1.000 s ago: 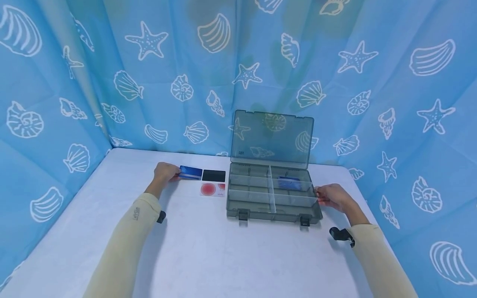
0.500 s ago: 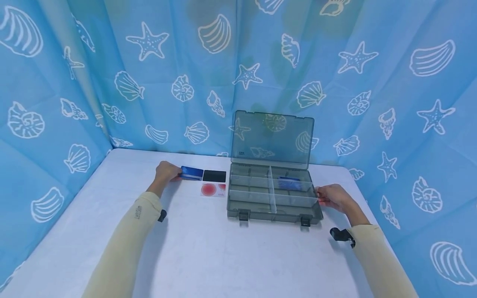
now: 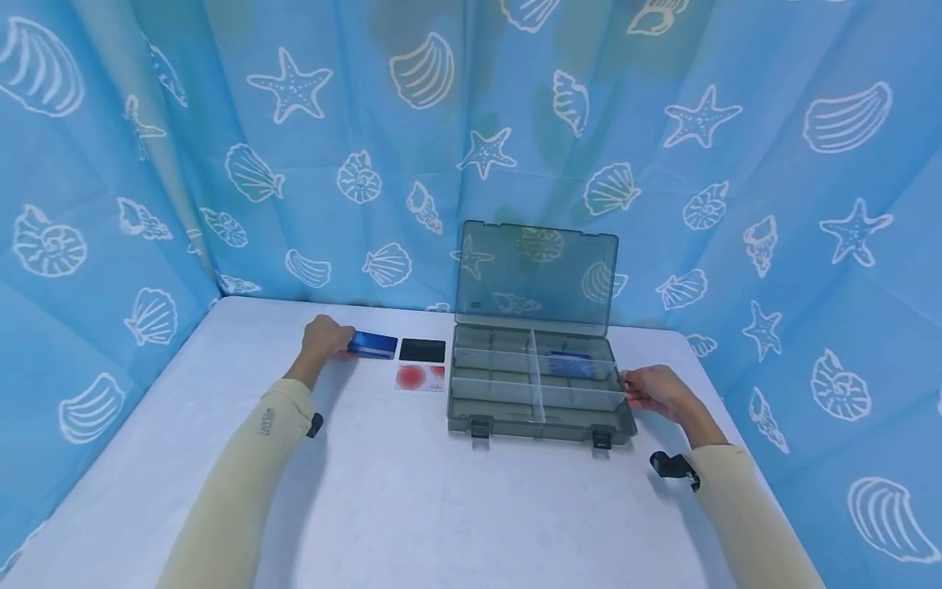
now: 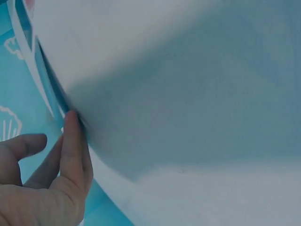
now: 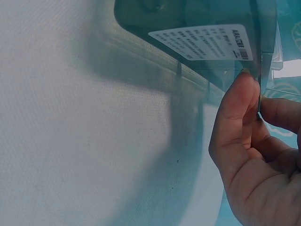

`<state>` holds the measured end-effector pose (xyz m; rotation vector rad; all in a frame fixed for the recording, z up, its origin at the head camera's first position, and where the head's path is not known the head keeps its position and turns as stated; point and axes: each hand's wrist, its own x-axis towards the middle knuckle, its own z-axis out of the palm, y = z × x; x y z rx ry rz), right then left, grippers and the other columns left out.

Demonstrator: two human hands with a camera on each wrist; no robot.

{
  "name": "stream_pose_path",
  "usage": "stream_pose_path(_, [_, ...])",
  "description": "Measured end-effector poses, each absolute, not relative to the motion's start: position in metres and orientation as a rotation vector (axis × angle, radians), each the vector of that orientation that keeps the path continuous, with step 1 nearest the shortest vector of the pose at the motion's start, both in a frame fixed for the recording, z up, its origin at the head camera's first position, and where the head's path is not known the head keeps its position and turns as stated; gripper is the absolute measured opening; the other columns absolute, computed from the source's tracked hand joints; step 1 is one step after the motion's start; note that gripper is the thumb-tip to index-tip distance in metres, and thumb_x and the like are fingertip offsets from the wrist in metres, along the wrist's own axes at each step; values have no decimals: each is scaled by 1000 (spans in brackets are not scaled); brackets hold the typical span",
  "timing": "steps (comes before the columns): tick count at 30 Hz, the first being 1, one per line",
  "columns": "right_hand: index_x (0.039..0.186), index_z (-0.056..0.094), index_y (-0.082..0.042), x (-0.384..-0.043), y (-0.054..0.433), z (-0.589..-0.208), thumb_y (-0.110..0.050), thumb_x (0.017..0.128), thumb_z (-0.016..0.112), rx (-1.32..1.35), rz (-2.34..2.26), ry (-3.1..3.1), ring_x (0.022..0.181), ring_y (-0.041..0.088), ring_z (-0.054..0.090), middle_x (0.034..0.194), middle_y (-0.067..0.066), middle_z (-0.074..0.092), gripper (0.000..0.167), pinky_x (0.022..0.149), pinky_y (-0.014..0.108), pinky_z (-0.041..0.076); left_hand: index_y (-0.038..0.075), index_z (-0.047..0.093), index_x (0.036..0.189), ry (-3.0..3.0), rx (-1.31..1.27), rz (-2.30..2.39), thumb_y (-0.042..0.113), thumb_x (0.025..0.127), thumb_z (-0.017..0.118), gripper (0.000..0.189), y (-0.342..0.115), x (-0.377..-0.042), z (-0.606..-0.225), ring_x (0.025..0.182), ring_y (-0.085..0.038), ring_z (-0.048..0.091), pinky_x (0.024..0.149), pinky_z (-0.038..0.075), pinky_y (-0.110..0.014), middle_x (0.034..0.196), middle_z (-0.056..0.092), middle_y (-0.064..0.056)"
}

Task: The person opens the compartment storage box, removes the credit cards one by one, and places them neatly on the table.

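A blue card [image 3: 372, 344] lies flat-looking near the back left of the table, and my left hand [image 3: 325, 337] pinches its left end. In the left wrist view that card [image 4: 51, 82] shows nearly edge-on at the fingertips of the left hand [image 4: 56, 174]. My right hand [image 3: 658, 388] grips the right side of a grey see-through compartment box [image 3: 496, 429], its lid raised. In the right wrist view the box wall sits between thumb and fingers of the right hand [image 5: 254, 146]. Another blue card [image 3: 571, 365] lies inside a right-hand compartment.
A black card [image 3: 422, 351] lies beside the held card, with a white card with red circles [image 3: 420, 377] in front of it. The raised box lid [image 3: 537, 274] stands before a blue shell-patterned curtain [image 3: 353, 114]. A white cloth covers the table [image 3: 441, 515].
The left hand and its blue card have shifted slightly left, widening the gap to the black card. The right hand stays at the box's side.
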<state>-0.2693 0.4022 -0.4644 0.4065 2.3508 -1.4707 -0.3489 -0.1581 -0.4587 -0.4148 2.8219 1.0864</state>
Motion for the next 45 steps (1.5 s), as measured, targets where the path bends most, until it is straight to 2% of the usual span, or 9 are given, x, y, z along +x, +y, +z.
stream_pose_path(4, [119,49,9,-268,404,-465,-20,104,42,420,-1468,2346,79,20,58,92,10,55,34,70,26,56,-14,59,112,2807,-370,1066,23,91,53,43,-159,-352,-457,64,-18,64,63,49,-26,77,67,-12])
stream_pose_path(7, [120,48,10,-267,405,-465,-20,105,42,411,-1478,2339,79,20,58,92,10,55,34,71,27,56,-13,60,112,2795,-366,1049,23,92,52,42,-158,-352,-455,62,-17,64,60,46,-24,72,65,-10])
stream_pose_path(12, [120,48,10,-267,405,-465,-19,104,41,398,-1489,2333,79,19,58,92,10,55,34,70,27,56,-13,59,112,2781,-354,1019,22,94,52,40,-157,-350,-453,62,-18,67,60,48,-25,72,67,-11])
stream_pose_path(20, [121,48,10,-269,405,-465,-19,105,41,408,-1473,2341,80,20,58,93,10,55,33,71,27,56,-12,62,109,2831,-304,911,25,96,52,41,-154,-349,-452,67,-21,65,69,49,-32,71,67,-11])
stream_pose_path(27, [119,49,10,-270,406,-465,-18,104,42,412,-1462,2351,79,20,58,92,10,55,32,71,26,57,-10,65,106,2845,-240,856,26,98,50,40,-152,-348,-450,86,-29,63,78,50,-39,84,68,-17])
stream_pose_path(33, [120,49,10,-270,406,-466,-18,104,42,418,-1469,2340,80,20,58,92,10,55,33,71,27,57,-6,67,108,3010,-54,907,21,98,53,32,-134,-347,-450,91,-34,64,81,55,-44,97,67,-20])
stream_pose_path(34, [120,49,10,-270,406,-466,-18,104,42,417,-1465,2342,79,20,58,92,10,55,33,71,27,57,-4,67,108,3027,-3,951,20,98,53,30,-128,-348,-450,91,-34,64,79,56,-43,98,68,-19])
stream_pose_path(38, [118,50,9,-270,405,-464,-18,104,43,420,-1457,2353,78,19,58,90,9,56,32,71,27,57,-2,65,114,2957,173,1195,21,100,51,31,-94,-349,-444,100,-33,62,85,54,-43,106,66,-17])
stream_pose_path(45, [119,50,10,-271,404,-463,-19,104,44,404,-1459,2356,77,19,58,89,9,56,34,71,27,57,-3,63,120,2340,259,1800,26,103,48,37,-13,-347,-438,102,-28,65,89,55,-36,111,67,-16])
